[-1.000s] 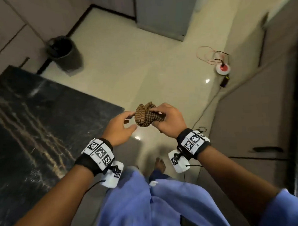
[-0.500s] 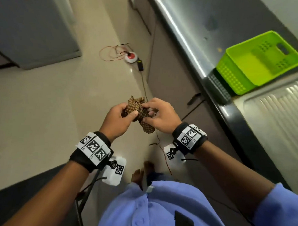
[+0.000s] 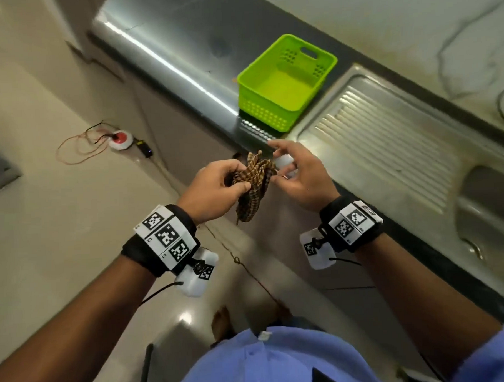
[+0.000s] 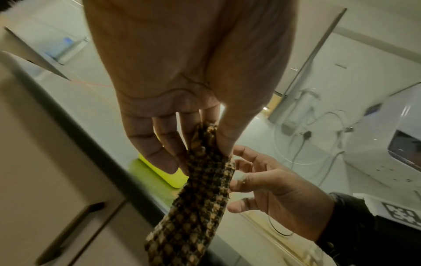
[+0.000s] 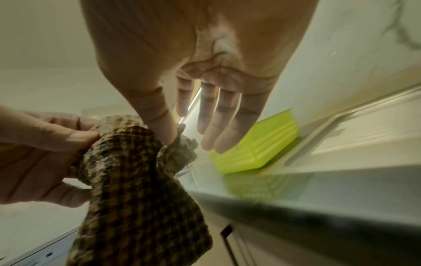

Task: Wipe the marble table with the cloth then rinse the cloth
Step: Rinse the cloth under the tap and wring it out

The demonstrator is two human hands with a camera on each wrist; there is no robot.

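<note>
The floor point(image 3: 59, 228) fills the left and near part of the head view; a red-and-white round device point(image 3: 121, 140) with loose red wire lies on it at far left. A dark tabletop point(image 3: 181, 43) runs along the right side, from far left to near right. A steel sink unit point(image 3: 387, 144) is set into this tabletop, with a ribbed drainboard and a basin at the right edge. A green basket point(image 3: 286, 82) stands on the tabletop, just left of the drainboard. The checked brown cloth point(image 3: 252, 185) hangs in the air in front of the tabletop edge, above the floor, between both hands. The left hand point(image 3: 213, 189) holds the upper, bunched part of the cloth: thumb and fingers point(image 4: 159, 144) are clamped on the fabric, and the lower end hangs free. The right hand point(image 3: 299, 180) is just beside the cloth on its right. Its thumb point(image 5: 157, 117) touches the top folds; its fingers point(image 5: 218, 118) are apart, extended and clear of the fabric. Both wrists carry black bands with printed marker tags.
</note>
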